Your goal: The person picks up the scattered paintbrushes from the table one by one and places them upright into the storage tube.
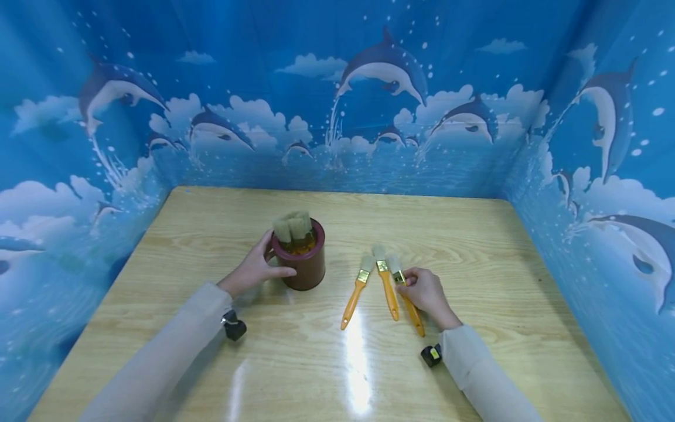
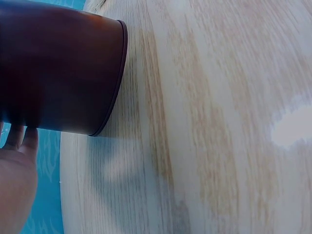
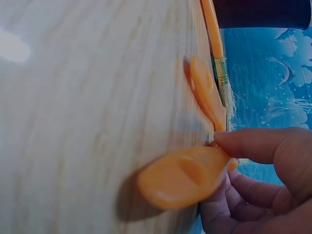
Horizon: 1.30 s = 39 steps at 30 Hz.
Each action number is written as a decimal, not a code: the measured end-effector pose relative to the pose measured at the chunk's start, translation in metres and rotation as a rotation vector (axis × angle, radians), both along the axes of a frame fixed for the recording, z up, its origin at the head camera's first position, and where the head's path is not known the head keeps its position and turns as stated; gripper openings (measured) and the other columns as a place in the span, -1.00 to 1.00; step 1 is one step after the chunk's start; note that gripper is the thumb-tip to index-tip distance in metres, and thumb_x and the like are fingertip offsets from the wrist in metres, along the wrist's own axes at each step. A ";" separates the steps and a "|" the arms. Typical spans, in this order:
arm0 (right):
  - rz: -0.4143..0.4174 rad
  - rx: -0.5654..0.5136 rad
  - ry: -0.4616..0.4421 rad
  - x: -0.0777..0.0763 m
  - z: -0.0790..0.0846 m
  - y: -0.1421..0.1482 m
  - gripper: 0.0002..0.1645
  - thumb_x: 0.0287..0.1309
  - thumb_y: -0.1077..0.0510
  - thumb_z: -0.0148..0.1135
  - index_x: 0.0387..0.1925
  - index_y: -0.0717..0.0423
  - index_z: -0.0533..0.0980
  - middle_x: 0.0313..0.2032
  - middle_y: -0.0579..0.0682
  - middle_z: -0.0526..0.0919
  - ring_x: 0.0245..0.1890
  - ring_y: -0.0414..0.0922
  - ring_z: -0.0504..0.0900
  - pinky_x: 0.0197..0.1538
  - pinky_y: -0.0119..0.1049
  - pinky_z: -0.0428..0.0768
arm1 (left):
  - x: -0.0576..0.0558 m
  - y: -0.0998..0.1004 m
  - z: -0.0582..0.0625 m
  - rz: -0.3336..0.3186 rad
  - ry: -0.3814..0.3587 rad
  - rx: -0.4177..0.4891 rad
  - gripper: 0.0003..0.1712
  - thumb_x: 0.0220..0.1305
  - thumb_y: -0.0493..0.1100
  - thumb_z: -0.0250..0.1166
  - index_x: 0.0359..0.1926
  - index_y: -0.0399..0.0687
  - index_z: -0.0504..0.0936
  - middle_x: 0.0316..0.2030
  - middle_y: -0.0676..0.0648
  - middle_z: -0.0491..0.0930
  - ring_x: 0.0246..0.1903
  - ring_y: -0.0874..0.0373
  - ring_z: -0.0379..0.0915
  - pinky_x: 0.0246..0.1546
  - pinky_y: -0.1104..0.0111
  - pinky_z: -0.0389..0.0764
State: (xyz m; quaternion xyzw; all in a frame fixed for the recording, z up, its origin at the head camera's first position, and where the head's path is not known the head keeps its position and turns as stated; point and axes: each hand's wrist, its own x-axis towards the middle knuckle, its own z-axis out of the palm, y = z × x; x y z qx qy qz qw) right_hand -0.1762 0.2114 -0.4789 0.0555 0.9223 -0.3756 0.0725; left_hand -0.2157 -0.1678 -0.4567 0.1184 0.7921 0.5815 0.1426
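My left hand (image 1: 261,265) holds the near left side of a round brown pot (image 1: 307,271), its thumb laid along the front. Pale bristles of paintbrushes (image 1: 293,226) stick up from the pot, and their handles are hidden inside. In the left wrist view the pot's smooth wall (image 2: 58,68) is beside my fingers (image 2: 29,144). My right hand (image 1: 426,290) pinches the rightmost paintbrush (image 1: 413,316) near its metal band. That brush's orange handle (image 3: 183,178) points toward me. Just left of it lie a middle paintbrush (image 1: 389,290) and a left paintbrush (image 1: 354,299), bristles pointing away.
All of this is on a light wood-grain table (image 1: 221,217) with a shiny glare streak near its front. A blue dolphin-print curtain (image 1: 295,88) rises behind the table and along both sides. Black wrist cameras (image 1: 234,326) hang under both sleeves.
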 end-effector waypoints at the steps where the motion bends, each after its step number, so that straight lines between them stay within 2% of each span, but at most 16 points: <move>1: 0.000 0.000 0.003 0.000 0.000 0.000 -0.60 0.00 0.23 0.40 -0.11 0.36 0.57 -0.44 0.00 0.55 -0.46 -0.15 0.48 -0.44 -0.40 0.46 | 0.000 0.000 0.000 -0.001 0.002 0.001 0.29 -0.05 -0.01 0.55 0.52 0.16 -0.16 0.46 -0.08 -0.01 0.44 -0.09 -0.08 0.42 0.00 0.06; 13: -0.009 -0.021 0.051 0.002 0.001 0.008 -0.67 0.06 0.22 0.35 -0.15 0.35 0.59 -0.41 0.08 0.61 -0.46 -0.13 0.51 -0.46 -0.42 0.48 | 0.000 0.001 -0.001 -0.005 -0.001 0.009 0.27 -0.04 -0.03 0.54 0.52 0.15 -0.15 0.47 -0.08 -0.02 0.45 -0.10 -0.11 0.43 -0.01 0.04; 21: -0.044 -0.046 0.050 -0.001 0.004 0.015 -0.65 0.14 0.21 0.27 -0.09 0.38 0.56 -0.34 0.12 0.61 -0.41 -0.12 0.52 -0.43 -0.42 0.49 | -0.001 0.000 -0.001 -0.014 0.000 0.015 0.28 -0.03 -0.03 0.54 0.52 0.17 -0.17 0.47 -0.08 -0.04 0.45 -0.11 -0.13 0.41 -0.03 0.07; 30: -0.096 -0.081 0.056 -0.006 0.013 0.018 -0.64 0.20 0.15 0.22 -0.06 0.33 0.55 -0.27 0.14 0.60 -0.35 -0.09 0.55 -0.36 -0.42 0.53 | -0.001 0.000 -0.002 -0.017 0.012 0.014 0.28 -0.04 -0.04 0.54 0.52 0.14 -0.17 0.47 -0.09 -0.04 0.45 -0.11 -0.13 0.42 -0.02 0.05; 39: -0.131 -0.091 0.091 -0.014 0.025 0.013 -0.63 0.22 0.12 0.21 -0.04 0.31 0.52 -0.21 0.16 0.59 -0.29 -0.05 0.56 -0.32 -0.40 0.55 | 0.000 0.000 -0.001 -0.009 -0.011 0.035 0.28 -0.06 -0.02 0.55 0.51 0.21 -0.15 0.46 -0.04 -0.01 0.45 -0.08 -0.13 0.41 -0.01 0.08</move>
